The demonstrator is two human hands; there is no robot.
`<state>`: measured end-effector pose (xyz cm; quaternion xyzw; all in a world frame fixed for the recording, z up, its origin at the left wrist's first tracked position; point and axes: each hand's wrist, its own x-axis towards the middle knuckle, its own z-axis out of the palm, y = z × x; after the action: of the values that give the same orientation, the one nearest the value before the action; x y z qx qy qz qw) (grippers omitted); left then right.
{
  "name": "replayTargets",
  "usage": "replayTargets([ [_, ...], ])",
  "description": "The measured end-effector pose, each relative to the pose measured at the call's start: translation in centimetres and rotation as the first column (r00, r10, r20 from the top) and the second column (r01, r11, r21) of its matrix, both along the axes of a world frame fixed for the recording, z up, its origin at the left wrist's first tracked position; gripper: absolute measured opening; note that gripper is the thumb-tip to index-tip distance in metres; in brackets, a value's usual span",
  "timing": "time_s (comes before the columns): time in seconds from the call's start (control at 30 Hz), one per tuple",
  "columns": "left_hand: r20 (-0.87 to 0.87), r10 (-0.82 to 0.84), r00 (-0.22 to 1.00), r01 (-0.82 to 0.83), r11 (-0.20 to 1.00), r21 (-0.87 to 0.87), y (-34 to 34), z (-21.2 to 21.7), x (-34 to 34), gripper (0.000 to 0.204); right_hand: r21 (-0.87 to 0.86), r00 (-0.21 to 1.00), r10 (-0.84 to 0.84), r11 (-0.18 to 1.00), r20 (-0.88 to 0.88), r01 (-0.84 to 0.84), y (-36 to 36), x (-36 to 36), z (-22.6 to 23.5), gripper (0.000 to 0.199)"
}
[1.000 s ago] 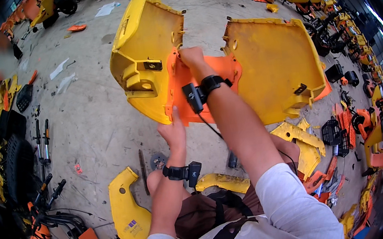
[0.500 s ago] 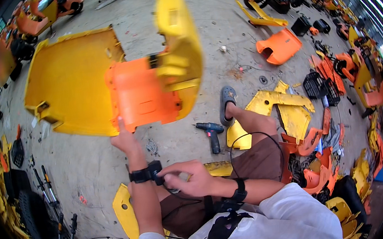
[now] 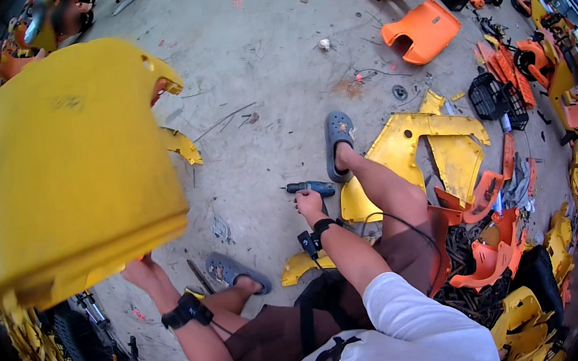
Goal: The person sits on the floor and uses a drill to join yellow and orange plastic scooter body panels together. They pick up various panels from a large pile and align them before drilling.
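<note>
A large yellow plastic scooter body panel (image 3: 73, 162) fills the left of the view, its smooth outer face toward me. My left hand (image 3: 145, 272) grips its lower edge with fingers partly hidden behind it; a bit of orange plastic shows by the fingertips. Between my feet, my right hand (image 3: 309, 202) is closed at the handle of a dark blue cordless drill (image 3: 310, 189). The drill's body lies sideways, chuck pointing left, and most of its handle is hidden by the hand and wrist.
Flat yellow panels (image 3: 399, 143) lie beside my right foot. Farther off are an orange cover (image 3: 422, 33) and a black crate (image 3: 490, 97). Orange and yellow parts pile up at my right. A black tyre (image 3: 80, 347) stands at lower left, and scooters line the edges.
The yellow panel has swung left and turned, so its outer face shows instead of its inside and orange part. My right hand has gone from my left wrist to the drill.
</note>
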<state>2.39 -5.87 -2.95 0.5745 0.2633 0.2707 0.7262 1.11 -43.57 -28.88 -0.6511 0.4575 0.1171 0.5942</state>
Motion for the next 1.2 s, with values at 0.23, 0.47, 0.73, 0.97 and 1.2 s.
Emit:
replayTargets([
  [0.23, -0.026, 0.128, 0.991, -0.128, 0.991, 0.027, -1.3, 0.0, 0.6, 0.043, -0.476, 0.977, 0.206, 0.854, -0.057, -0.208, -2.1, 4.7, -6.7, 0.020],
  [0.47, -0.055, 0.251, 0.967, -0.246, 0.966, 0.073, -4.2, 1.8, 1.7, 0.043, -0.563, 0.968, 0.216, 0.788, -0.125, -0.249, -4.2, 10.3, -9.9, 0.018],
  [0.73, -0.057, 0.299, 0.952, -0.294, 0.952, 0.082, -5.1, 2.6, 1.8, 0.043, -0.529, 0.919, 0.309, 0.752, -0.244, -0.393, -5.6, 12.8, -11.3, 0.023],
  [0.97, -0.041, 0.293, 0.955, -0.292, 0.956, 0.026, -5.0, 3.5, 0.1, 0.044, -0.396, 0.960, 0.258, 0.875, -0.105, -0.278, -5.4, 10.9, -9.3, 0.030],
  [1.2, 0.051, 0.030, 0.998, -0.026, 0.996, -0.083, 1.6, 0.1, -2.1, 0.040, 0.255, 0.961, 0.086, 0.954, 0.262, -0.155, -1.1, 11.5, -1.4, 0.023],
])
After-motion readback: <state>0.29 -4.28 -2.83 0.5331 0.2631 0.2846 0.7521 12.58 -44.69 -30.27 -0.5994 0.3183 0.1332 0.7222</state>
